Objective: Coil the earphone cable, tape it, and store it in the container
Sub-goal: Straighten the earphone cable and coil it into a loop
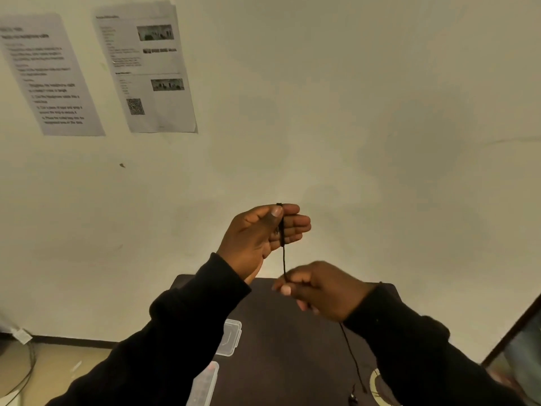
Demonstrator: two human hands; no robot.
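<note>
A thin black earphone cable (pixel 283 259) runs taut and nearly vertical between my two hands, raised in front of the wall. My left hand (pixel 257 235) is higher, thumb pinching the cable's top end against flat fingers. My right hand (pixel 319 291) is lower, pinching the cable between thumb and forefinger. The rest of the cable (pixel 352 356) hangs below my right wrist down to the dark table (pixel 281 347), where an earbud (pixel 352 398) lies. A clear plastic container (pixel 231 336) sits on the table under my left sleeve. A tape roll (pixel 376 382) shows partly by my right sleeve.
A second clear plastic piece (pixel 205 385), perhaps a lid or box, lies at the table's near left edge. Two printed sheets (pixel 52 74) (pixel 146 68) hang on the wall. A dark-framed panel (pixel 518 347) stands at the right. Cables lie on the floor at the left (pixel 20 373).
</note>
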